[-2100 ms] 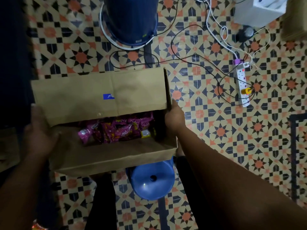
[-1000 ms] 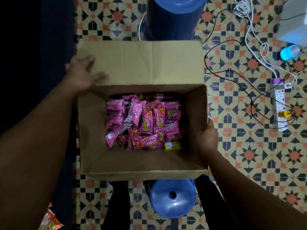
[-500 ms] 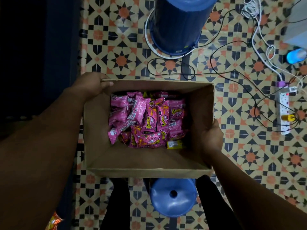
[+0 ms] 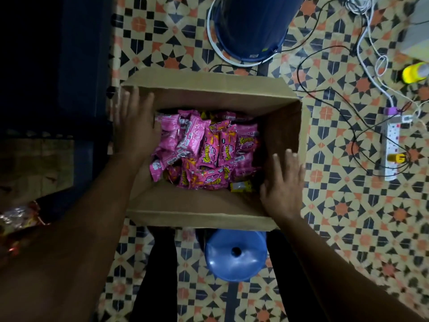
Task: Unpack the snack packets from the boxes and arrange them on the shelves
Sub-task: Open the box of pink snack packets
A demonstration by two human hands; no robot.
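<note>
Box [image 4: 209, 205] seen open at frame centre, over stool [image 4: 234, 256] | pink packets [image 4: 204, 147] heaped inside | left hand [image 4: 137, 122] laid flat at box's 9 o'clock wall, nothing gripped | right hand [image 4: 283, 187] spread flat at 4 o'clock corner, nothing gripped

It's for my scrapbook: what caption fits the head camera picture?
Both open hands, left hand and right hand, reach into a cardboard box of pink snack packets.

blue bucket [image 4: 249, 26], blue jug [image 4: 235, 254], power strip [image 4: 392, 147], patterned floor [image 4: 348, 205]
</note>
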